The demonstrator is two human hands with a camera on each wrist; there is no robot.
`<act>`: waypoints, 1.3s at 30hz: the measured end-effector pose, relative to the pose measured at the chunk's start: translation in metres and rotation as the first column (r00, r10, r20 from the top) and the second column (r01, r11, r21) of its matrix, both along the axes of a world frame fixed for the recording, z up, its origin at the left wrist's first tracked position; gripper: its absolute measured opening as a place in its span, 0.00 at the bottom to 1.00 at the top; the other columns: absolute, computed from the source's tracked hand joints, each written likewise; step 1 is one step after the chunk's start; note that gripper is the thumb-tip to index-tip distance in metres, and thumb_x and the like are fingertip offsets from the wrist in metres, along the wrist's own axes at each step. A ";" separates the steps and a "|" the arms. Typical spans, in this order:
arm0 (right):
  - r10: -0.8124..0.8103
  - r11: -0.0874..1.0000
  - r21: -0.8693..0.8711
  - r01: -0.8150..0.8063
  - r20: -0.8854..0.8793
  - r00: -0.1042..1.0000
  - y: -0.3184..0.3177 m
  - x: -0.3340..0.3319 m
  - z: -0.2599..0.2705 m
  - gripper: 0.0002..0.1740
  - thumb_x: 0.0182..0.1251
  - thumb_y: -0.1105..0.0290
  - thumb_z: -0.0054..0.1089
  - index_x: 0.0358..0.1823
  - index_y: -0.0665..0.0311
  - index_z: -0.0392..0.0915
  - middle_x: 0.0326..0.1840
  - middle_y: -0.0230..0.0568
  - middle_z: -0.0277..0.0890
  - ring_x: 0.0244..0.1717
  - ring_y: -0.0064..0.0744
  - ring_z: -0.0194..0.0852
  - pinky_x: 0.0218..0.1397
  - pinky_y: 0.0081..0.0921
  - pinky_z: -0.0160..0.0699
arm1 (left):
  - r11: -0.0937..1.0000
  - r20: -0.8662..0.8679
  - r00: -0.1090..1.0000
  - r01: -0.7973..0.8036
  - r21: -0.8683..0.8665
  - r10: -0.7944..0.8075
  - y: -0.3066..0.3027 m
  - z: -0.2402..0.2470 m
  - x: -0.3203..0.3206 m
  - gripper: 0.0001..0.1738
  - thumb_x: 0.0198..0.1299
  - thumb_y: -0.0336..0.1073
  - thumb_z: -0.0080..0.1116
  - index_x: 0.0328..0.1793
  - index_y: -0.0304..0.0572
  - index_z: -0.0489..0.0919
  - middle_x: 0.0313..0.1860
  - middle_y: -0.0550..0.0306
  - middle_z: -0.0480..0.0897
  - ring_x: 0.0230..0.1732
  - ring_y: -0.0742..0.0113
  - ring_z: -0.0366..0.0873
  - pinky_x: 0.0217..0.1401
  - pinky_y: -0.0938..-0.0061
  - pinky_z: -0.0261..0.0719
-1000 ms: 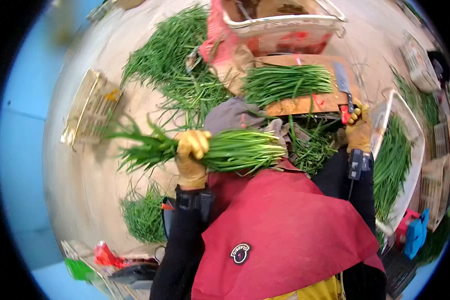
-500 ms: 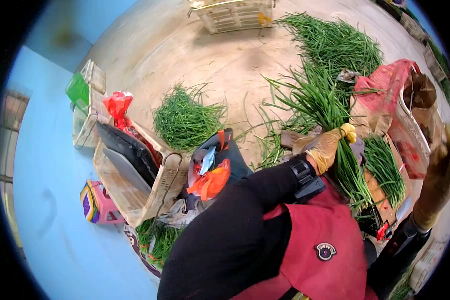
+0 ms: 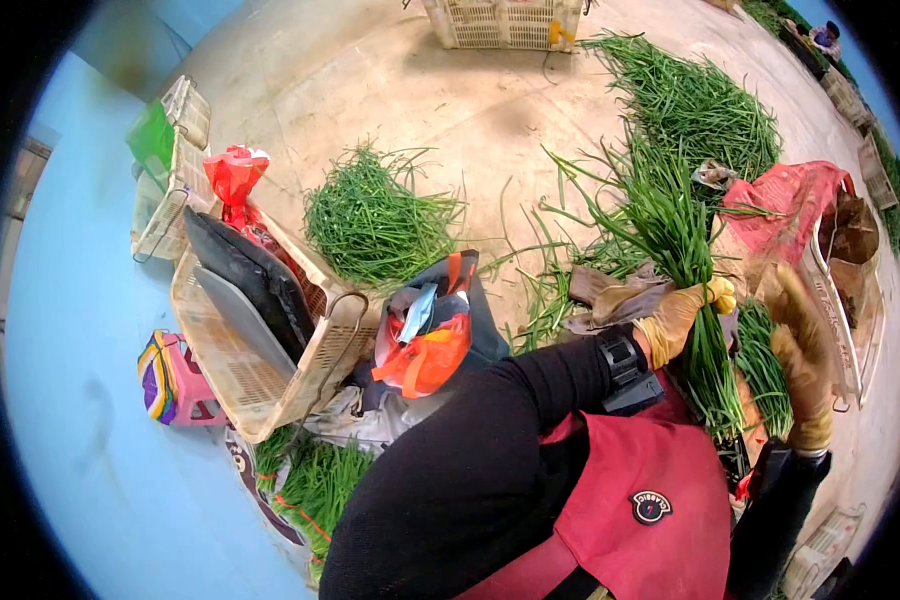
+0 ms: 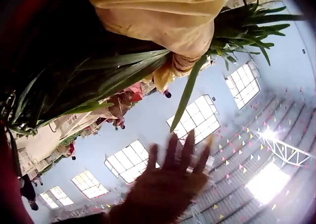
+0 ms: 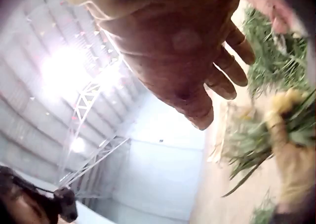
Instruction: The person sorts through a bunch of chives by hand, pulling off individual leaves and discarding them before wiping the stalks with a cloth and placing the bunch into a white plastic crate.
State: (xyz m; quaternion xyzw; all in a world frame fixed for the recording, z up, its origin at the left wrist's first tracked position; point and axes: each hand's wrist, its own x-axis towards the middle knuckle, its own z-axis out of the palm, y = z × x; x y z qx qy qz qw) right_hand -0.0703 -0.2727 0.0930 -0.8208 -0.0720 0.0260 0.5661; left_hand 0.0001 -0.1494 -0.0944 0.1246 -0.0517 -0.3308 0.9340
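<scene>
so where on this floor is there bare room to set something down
Probably the bare tan floor between the pale slatted crate at the head view's top and the small green stalk heap. It is crowded around the left hand, with its long green bunch, the large green stalk heap and the red sack.

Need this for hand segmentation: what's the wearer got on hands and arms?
Left hand and right hand: wrinkled yellowish gloves. Arms: black sleeves. Left wrist: black strap with a boxy dark device. Right wrist gear: unclear.
</scene>
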 end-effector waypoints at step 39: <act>-0.524 0.829 0.160 0.536 -0.110 0.844 -0.068 -0.116 -0.208 0.27 0.65 0.57 0.66 0.57 0.69 0.75 0.46 0.42 0.82 0.46 0.33 0.79 0.52 0.30 0.78 | 0.892 0.010 0.968 -0.236 0.385 0.252 0.023 0.011 -0.003 0.17 0.71 0.49 0.53 0.40 0.44 0.80 0.37 0.57 0.84 0.42 0.57 0.81 0.54 0.57 0.82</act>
